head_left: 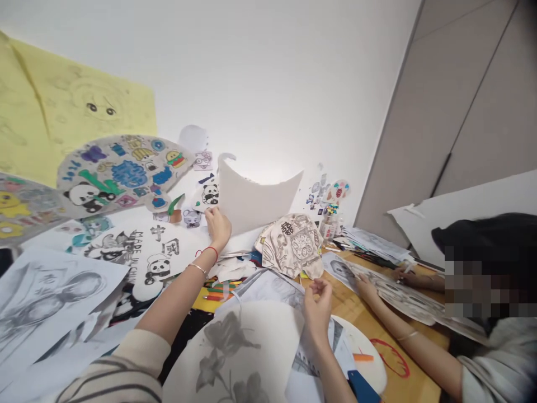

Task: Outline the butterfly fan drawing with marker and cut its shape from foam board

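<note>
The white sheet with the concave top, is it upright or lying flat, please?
Upright: the sheet rises before the white wall, by the left hand.

2 own hands (218, 226) (318, 305), 2 co-wkr hands (367, 288) (403, 277) & 3 bracelets (212, 250) tot.

You're in an art studio or craft room. Your wooden bench (356, 308) carries pencil drawings (62, 302) and coloured pencils (220, 297), cartoon artwork (130, 174) lines the wall (272, 84), and another person (499, 358) works beside you.
</note>
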The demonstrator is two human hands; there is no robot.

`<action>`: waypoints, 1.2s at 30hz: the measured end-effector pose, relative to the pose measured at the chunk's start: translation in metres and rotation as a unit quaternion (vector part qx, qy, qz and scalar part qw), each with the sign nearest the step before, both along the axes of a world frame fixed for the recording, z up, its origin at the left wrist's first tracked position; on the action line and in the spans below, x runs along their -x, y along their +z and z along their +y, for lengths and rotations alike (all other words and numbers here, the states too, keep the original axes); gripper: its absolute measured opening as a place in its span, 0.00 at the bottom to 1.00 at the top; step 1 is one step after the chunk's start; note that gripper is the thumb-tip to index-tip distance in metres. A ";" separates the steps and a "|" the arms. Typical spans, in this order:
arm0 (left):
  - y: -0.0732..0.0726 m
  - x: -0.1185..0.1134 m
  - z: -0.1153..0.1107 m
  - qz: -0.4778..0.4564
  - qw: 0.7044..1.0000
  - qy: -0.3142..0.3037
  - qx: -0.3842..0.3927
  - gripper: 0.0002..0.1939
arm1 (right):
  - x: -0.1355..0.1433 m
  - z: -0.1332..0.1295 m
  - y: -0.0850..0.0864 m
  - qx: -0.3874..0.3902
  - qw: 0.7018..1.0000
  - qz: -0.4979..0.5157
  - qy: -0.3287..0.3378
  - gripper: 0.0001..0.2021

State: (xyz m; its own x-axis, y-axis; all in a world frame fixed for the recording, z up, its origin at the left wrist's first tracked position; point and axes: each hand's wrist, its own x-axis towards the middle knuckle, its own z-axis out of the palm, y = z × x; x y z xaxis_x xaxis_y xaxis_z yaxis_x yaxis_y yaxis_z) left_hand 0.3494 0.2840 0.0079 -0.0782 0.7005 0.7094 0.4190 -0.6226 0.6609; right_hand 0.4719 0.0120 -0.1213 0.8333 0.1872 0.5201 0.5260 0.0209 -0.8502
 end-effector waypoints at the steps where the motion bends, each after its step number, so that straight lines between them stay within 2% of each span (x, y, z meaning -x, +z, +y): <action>1: -0.003 -0.001 0.002 0.010 1.000 0.004 0.008 0.16 | 0.000 -0.001 0.001 -0.003 1.000 0.003 0.000 0.12; 7: -0.011 -0.014 0.005 0.074 0.995 0.002 0.060 0.16 | 0.002 -0.002 0.004 0.003 1.000 0.010 0.015 0.11; 16: 0.000 -0.035 0.017 0.174 0.982 -0.041 0.063 0.16 | -0.006 -0.001 0.001 -0.018 1.000 0.020 0.007 0.13; 21: -0.012 -0.050 0.016 0.217 0.973 -0.056 0.059 0.16 | -0.012 -0.003 0.000 -0.039 0.999 0.024 0.007 0.14; 26: -0.022 -0.064 0.012 0.211 0.975 -0.064 0.039 0.16 | -0.012 -0.002 0.000 -0.038 0.999 0.030 0.007 0.14; 32: -0.031 -0.068 0.010 0.199 0.976 -0.084 0.018 0.16 | -0.011 0.000 -0.004 -0.021 0.999 0.020 0.013 0.14; 36: -0.038 -0.071 0.011 0.201 0.974 -0.095 0.035 0.16 | -0.009 0.001 -0.007 -0.003 1.000 0.018 0.023 0.14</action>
